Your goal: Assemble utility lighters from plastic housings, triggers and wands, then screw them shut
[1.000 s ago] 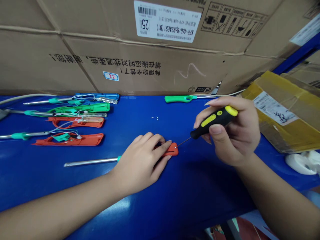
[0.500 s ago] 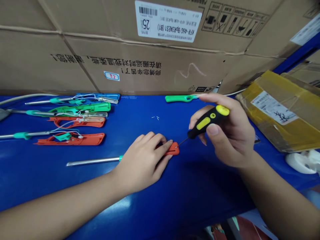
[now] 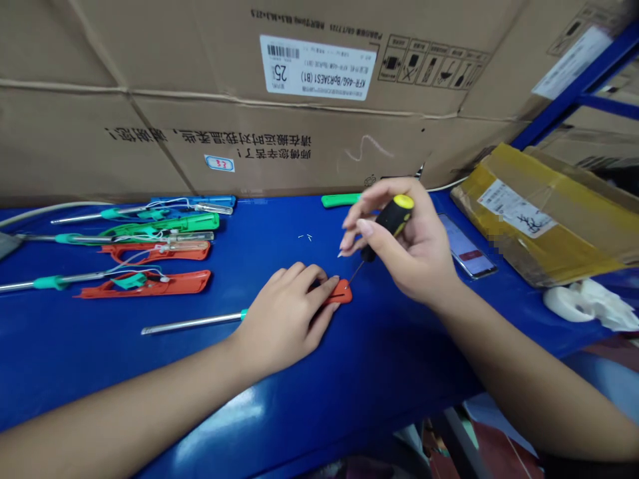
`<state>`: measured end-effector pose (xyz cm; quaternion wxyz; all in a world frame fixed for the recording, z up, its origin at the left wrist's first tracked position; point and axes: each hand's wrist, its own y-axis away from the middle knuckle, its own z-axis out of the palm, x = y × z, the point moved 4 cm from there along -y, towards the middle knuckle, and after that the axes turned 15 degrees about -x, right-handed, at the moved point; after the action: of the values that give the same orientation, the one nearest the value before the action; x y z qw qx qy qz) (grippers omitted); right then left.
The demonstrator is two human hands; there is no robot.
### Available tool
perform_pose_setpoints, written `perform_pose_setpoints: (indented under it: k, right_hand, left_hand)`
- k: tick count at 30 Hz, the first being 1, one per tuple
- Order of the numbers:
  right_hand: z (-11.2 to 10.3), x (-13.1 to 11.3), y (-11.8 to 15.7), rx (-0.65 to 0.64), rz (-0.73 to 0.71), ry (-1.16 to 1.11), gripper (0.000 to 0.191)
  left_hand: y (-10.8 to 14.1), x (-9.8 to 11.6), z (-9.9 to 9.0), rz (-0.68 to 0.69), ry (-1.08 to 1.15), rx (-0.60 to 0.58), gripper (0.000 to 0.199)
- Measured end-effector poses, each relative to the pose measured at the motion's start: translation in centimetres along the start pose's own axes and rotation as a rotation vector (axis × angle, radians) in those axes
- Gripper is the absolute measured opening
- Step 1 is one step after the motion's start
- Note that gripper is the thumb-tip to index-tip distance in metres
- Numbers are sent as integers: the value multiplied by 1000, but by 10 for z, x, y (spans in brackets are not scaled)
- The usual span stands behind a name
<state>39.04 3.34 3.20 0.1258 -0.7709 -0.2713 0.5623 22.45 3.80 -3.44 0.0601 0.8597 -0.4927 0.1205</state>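
Note:
My left hand (image 3: 287, 316) presses an orange-handled long-nozzle lighter (image 3: 343, 293) flat on the blue table. Its metal tube (image 3: 192, 324) sticks out on the left, and most of the handle is hidden under my palm and fingers. In my right hand (image 3: 417, 249) is a black and yellow screwdriver (image 3: 392, 218), held at a tilt. Its thin shaft reaches down to the end of the orange handle, by a small screw hole. Thumb and fingers are closed around the grip.
Opened lighters with wires, among them an orange one (image 3: 184, 284), lie at the left. Small white bits (image 3: 305, 237) and a green handle (image 3: 339, 200) lie farther back. A phone (image 3: 469, 249), taped package (image 3: 564, 219) and white roll (image 3: 569, 303) are at right. A large carton (image 3: 200, 56) stands behind.
The screwdriver now stands steeper, and my right hand's fingers have shifted around its grip. My left hand still holds the lighter down. The view has moved slightly, showing the phone.

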Motion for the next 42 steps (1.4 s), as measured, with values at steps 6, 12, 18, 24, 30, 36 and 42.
perform_pose_setpoints:
  k: [6,12,18,24,30,36,42]
  right_hand:
    - [13,2,-10,-117,66,-369,21]
    - [15,-8,-14,-249,110,-494,22]
    - [15,-5,-5,-224,-19,-529,19]
    - [13,1,0,-29,-121,-493,17]
    - [9,-2,-2,-56,-35,-488,17]
    - [9,-6,-3,-67,-72,-438,16]
    - [8,-2,-6,-31,28,-523,20]
  left_hand:
    - [0,0,0,16,-20,12,34]
    - [0,0,0,17,-26,13,33]
    - [0,1,0,23,-27,6,34]
    - [1,2,0,29,-25,13,33]
    - [1,1,0,23,-8,-6,34]
    - [1,1,0,21,-4,-2,34]
    - [1,4,0,38,-12,-4,34]
